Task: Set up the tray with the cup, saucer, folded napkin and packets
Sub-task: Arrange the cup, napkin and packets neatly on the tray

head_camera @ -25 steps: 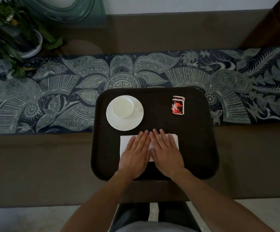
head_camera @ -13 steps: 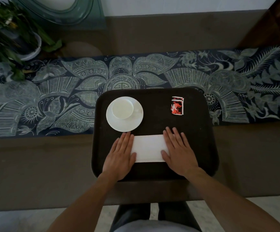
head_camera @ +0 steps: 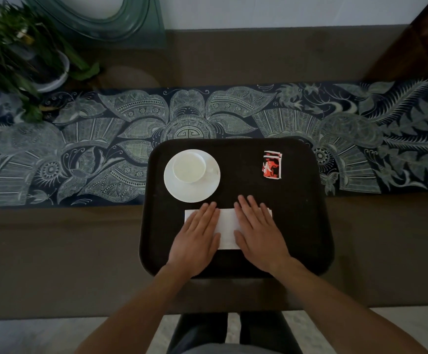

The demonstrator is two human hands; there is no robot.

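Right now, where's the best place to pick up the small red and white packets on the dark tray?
Probably pinch the red and white packets by their long left and right edges, coming from above. They lie flat, stacked, on the dark tray, apart from everything else.

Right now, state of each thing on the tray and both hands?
cup: upright on the saucer, looks empty.
saucer: flat on the tray, far left.
napkin: folded, flat on the tray's near half, under both hands.
packets: stacked, lying flat at far right, apart from everything else.
tray: level on the table, far edge over the patterned runner.
left hand: flat, pressing the napkin.
right hand: flat, pressing the napkin.
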